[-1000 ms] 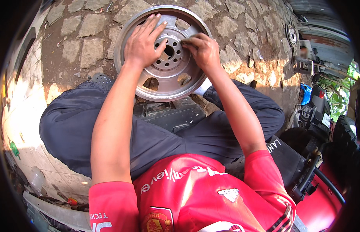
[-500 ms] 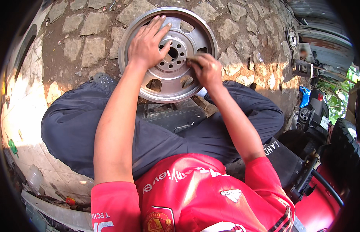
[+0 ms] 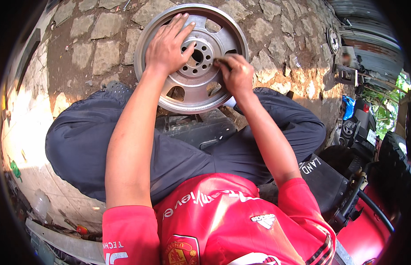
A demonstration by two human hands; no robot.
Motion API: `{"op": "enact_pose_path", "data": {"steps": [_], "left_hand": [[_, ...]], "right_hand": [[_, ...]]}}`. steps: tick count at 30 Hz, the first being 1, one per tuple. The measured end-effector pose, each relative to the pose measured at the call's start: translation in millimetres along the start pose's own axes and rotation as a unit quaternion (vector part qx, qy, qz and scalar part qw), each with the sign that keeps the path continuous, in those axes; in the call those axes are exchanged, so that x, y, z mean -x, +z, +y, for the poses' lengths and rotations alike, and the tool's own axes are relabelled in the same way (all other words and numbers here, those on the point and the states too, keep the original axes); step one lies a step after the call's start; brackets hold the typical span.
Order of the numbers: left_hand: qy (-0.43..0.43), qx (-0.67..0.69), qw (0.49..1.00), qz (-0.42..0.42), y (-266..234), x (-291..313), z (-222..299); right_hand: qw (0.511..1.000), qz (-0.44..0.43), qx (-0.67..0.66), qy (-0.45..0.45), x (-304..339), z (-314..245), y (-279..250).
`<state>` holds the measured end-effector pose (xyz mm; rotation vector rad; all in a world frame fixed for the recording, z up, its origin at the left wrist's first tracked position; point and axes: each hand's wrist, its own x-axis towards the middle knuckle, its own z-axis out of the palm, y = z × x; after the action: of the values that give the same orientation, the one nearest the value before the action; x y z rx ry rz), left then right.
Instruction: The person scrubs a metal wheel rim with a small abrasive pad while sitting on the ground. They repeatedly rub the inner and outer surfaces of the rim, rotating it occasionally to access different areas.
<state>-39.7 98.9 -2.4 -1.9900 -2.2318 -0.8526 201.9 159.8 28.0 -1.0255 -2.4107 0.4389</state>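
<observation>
A grey metal wheel rim (image 3: 197,81) stands before me, its face toward me. It has a round hub hole, a ring of bolt holes and larger oval openings. My left hand (image 3: 167,49) lies with fingers stretched over its upper left part, the thumb beside the hub. On the right side of the hub, my right hand (image 3: 237,74) has its fingers pinched together against the face of the rim. Something small and dark seems to be between those fingertips, but I cannot make it out. A black box-like object (image 3: 198,131) sits between my legs, below the rim.
Uneven stone paving (image 3: 106,57) surrounds the rim. At the right are another wheel rim (image 3: 333,40), a blue plastic bag (image 3: 348,107) and a black tyre (image 3: 394,154). Corrugated metal sheets (image 3: 373,39) stand behind them. A clear plastic bottle (image 3: 39,203) lies at the lower left.
My right hand has shifted slightly on the rim's face, its fingers still pinched. The rim sits a little higher in view. My left hand keeps its place on the rim.
</observation>
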Motion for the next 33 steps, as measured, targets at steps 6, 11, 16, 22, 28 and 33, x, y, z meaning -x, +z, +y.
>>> {"op": "enact_pose_path", "data": {"steps": [6, 11, 16, 22, 28, 33], "left_hand": [[0.003, -0.007, 1.000, -0.002, -0.9, 0.0, 1.4], [0.008, -0.001, 1.000, 0.006, 0.4, 0.4, -0.5], [0.000, 0.008, 1.000, -0.007, 0.6, 2.4, 2.1], [0.006, -0.001, 1.000, 0.001, -0.7, -1.2, 0.9], [-0.002, -0.004, 1.000, -0.005, -1.8, 0.4, 2.8], [0.015, 0.006, 1.000, 0.011, -2.1, -1.0, 2.3]], "right_hand": [[0.999, -0.031, -0.015, -0.001, 21.0, -4.5, -0.3], [1.000, 0.014, -0.017, 0.014, 0.8, -1.3, 3.2], [1.000, -0.011, -0.025, 0.013, 22.1, -10.2, -0.3], [1.000, 0.015, -0.017, -0.003, -4.0, 1.2, 2.1], [1.000, -0.019, -0.017, -0.008, 17.2, -5.3, -0.8], [0.999, 0.025, -0.026, -0.003, -15.6, 5.4, 6.3]]}}
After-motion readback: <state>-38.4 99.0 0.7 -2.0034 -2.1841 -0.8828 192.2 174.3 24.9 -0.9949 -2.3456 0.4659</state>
